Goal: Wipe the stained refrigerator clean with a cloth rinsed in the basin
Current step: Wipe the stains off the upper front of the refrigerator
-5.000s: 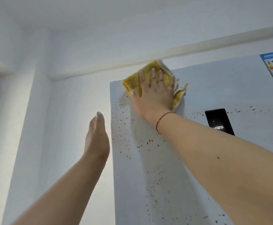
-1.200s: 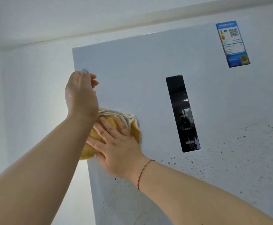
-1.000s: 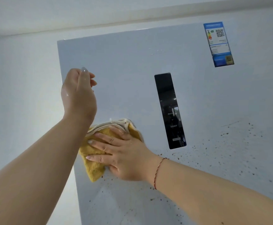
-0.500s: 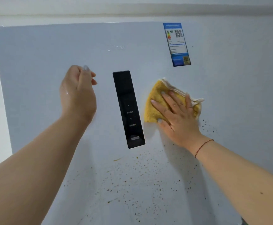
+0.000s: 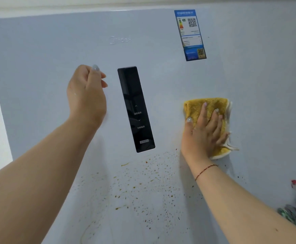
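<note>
Hands: right hand (image 5: 204,131) atop cloth (image 5: 205,106) (half-hidden)

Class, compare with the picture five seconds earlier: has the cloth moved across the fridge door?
Yes. The cloth has gone from the door's top left corner to the right of the black panel, below the blue label.

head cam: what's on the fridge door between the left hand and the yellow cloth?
The tall black control panel stands between the left hand and the yellow cloth, which the right hand presses flat; otherwise bare door, per the head view.
</note>
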### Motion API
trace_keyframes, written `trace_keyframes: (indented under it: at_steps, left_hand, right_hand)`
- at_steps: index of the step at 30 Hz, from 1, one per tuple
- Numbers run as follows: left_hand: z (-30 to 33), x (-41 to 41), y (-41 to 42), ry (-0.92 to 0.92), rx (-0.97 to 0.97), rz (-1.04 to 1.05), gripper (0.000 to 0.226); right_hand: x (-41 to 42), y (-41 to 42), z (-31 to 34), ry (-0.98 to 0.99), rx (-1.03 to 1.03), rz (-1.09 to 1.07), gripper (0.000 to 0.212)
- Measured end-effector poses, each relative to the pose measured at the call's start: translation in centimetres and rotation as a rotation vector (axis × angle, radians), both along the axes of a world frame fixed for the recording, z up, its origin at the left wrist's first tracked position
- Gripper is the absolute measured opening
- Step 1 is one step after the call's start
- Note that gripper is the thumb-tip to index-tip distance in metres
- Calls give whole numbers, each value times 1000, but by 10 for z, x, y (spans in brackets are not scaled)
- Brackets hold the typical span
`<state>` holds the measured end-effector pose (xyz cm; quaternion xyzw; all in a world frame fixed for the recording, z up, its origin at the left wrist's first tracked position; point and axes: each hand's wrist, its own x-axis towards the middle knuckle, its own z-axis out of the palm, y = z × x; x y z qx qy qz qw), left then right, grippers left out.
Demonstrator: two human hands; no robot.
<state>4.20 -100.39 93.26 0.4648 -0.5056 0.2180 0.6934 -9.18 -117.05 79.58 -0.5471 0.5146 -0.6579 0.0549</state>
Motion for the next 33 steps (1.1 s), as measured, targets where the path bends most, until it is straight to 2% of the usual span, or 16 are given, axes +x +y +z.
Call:
trace_keyframes:
  at_steps: [8,21,25,29,31,33]
  left_hand:
    - [1,26,37,1,3,76,26]
    - [-6,90,110,83,2,223,29]
    - [-8,102,122,99,-3,223,28]
    - [-11,104,128,109,-7,222,27]
    - [-13,103,130,116,-1,214,27]
    - [-13,101,132,110,22,203,27]
  right_hand:
    - [69,62,9,186,-243,50,65]
    - [185,154,35,637,-697,201,60]
    - [208,171,21,839,-864,330,58]
    - [209,170,-24,1003,-1048,508,46]
    - [206,174,-41,1010,-1062,668,35]
    - [195,185,-43,934,-976,875,20]
